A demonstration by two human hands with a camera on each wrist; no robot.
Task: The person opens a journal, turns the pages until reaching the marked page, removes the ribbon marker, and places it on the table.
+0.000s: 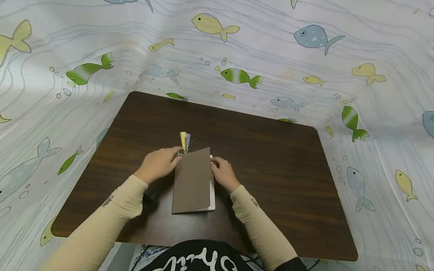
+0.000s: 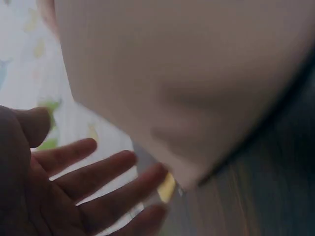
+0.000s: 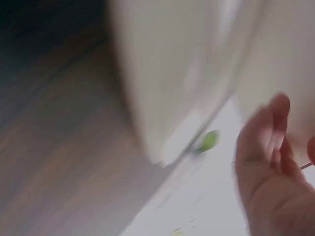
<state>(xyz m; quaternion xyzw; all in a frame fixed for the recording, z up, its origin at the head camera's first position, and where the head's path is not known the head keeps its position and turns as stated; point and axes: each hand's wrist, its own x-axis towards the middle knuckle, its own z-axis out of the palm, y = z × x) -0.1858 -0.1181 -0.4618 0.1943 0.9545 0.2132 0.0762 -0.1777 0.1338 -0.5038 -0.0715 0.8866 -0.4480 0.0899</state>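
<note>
A notebook (image 1: pixel 193 180) with a plain brown cover stands in front of the person, its cover lifted a little off the white pages (image 1: pixel 212 194) at the right. At its top left, my left hand (image 1: pixel 161 162) lies beside the edge; the left wrist view shows its fingers (image 2: pixel 106 179) spread apart. My right hand (image 1: pixel 225 174) reaches the right edge near the top corner, with fingertips at the gap between cover and pages. In the right wrist view its fingers (image 3: pixel 266 128) bend gently before the pale cover; no firm grip shows. A yellow and purple tassel (image 1: pixel 184 140) sticks out above the notebook.
The dark wooden table (image 1: pixel 271 180) has rounded corners and spreads to both sides. A white cloth (image 1: pixel 264 45) printed with fish surrounds it on the left, back and right. The person's black top (image 1: pixel 207 258) is at the front edge.
</note>
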